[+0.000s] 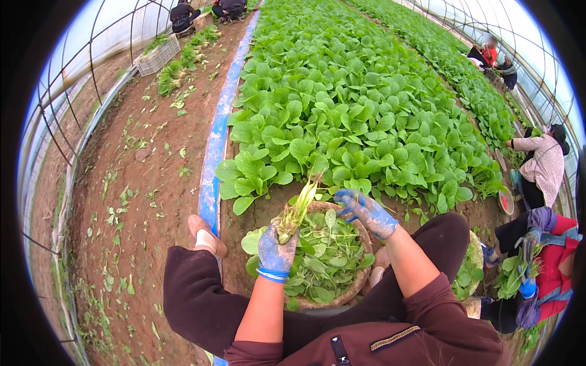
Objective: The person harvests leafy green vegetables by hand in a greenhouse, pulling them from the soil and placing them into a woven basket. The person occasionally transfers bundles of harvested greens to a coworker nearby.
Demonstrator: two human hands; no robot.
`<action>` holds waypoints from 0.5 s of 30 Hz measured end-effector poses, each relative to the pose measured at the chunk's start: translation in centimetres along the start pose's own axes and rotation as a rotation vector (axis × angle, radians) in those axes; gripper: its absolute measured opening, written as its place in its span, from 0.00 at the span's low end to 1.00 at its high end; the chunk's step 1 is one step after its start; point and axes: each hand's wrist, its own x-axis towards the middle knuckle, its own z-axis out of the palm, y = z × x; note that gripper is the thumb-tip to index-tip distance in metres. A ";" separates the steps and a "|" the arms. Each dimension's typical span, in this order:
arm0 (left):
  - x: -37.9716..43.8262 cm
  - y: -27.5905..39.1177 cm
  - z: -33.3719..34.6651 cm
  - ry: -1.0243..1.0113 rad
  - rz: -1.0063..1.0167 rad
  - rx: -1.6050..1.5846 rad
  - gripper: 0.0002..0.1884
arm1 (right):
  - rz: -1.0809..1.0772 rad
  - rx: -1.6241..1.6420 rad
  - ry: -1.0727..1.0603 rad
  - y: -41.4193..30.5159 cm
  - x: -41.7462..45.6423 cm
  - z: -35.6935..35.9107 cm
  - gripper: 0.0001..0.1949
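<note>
My left hand [278, 249], in a soiled blue glove, grips a bunch of leafy green plants [300, 206]; the pale stems and roots point up and away from me, and the leaves hang below the fist. To the right of the bunch, my right hand [366, 212], gloved the same way and slightly blurred, is raised with its fingers apart and nothing in them. Beneath both hands, between my legs, a round basin [364, 274] with a soil-stained rim holds loose leaves and small plants [327, 261].
A dense bed of leafy greens [348, 110] lies ahead, edged by a blue strip [224, 114]. Bare soil [142, 183] with scattered leaves is at left, with a crate [158, 55] beyond. A co-worker [545, 270] holding greens sits close at right, beside another basin [476, 256]; other people work farther off.
</note>
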 end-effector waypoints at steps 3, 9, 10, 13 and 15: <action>-0.5 -1.9 0.5 0.034 0.032 0.014 0.18 | -0.096 0.002 -0.022 -4.7 -0.3 2.4 0.29; -0.2 0.5 0.5 -0.051 -0.018 -0.189 0.19 | -0.206 0.467 0.028 -5.1 0.3 0.9 0.17; -0.3 0.3 0.3 -0.033 -0.016 -0.165 0.19 | -0.273 0.636 0.012 -4.6 0.6 -0.2 0.15; -0.1 -0.2 0.1 0.000 0.013 -0.047 0.18 | -0.208 -0.092 0.027 -3.8 -0.4 -1.2 0.17; -0.3 0.0 0.3 -0.001 0.054 0.092 0.18 | -0.198 -0.906 0.090 -2.7 -0.8 -0.9 0.20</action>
